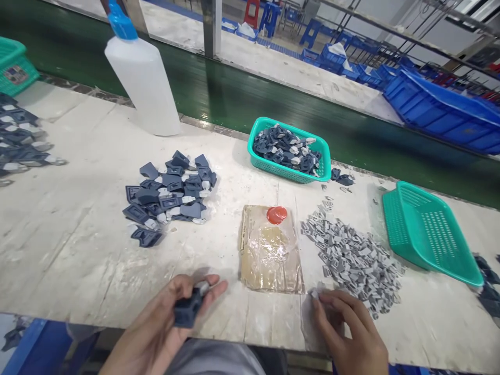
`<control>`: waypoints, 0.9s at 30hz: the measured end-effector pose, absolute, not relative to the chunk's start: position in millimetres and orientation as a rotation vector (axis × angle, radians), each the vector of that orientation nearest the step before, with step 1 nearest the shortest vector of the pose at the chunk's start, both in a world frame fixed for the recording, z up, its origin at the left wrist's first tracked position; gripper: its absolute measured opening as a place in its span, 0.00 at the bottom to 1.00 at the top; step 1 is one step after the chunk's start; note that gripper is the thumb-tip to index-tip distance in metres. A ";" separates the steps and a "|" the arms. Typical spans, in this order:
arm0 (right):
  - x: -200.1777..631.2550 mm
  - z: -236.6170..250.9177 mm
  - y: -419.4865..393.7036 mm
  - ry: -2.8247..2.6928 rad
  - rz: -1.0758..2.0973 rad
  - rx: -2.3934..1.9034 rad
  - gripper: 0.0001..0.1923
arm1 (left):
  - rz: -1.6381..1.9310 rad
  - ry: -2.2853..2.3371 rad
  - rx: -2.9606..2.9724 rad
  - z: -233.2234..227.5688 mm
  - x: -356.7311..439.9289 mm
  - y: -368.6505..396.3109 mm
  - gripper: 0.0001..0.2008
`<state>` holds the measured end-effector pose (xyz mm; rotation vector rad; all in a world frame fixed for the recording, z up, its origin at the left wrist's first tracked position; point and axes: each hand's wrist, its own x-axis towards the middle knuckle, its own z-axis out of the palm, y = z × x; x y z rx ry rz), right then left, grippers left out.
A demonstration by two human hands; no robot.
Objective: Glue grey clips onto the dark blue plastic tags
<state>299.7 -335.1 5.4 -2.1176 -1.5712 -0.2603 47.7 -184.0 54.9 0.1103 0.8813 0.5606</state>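
Head view: left hand (164, 323) curled round a dark grey plastic part (188, 310), held just above the bench (70, 250) near edge. Right hand (347, 328) fingertips pinching a small grey clip (314, 294) at edge of the grey clip pile (351, 258). Glue-smeared card (271, 255) betw. hands; dark parts heap (172, 195) farther back-left.
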 end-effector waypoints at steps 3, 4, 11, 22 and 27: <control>307.2 11.3 -331.9 -1.817 -0.404 -2.016 0.08 | 0.522 0.853 0.088 55.9 54.7 -183.7 0.18; 309.8 14.6 -329.9 -1.871 -0.456 -1.974 0.08 | 0.511 0.844 0.085 55.5 55.0 -183.6 0.20; 302.2 49.5 -289.0 -1.736 -0.548 -1.948 0.06 | 0.478 0.800 0.136 48.6 55.0 -181.5 0.13; 293.9 39.5 -226.4 -1.933 -0.358 -1.930 0.02 | 0.522 0.866 0.153 36.1 56.0 -178.2 0.13; 295.1 39.9 -224.6 -2.014 -0.349 -1.920 0.02 | 0.513 0.800 0.111 40.2 57.3 -174.1 0.10</control>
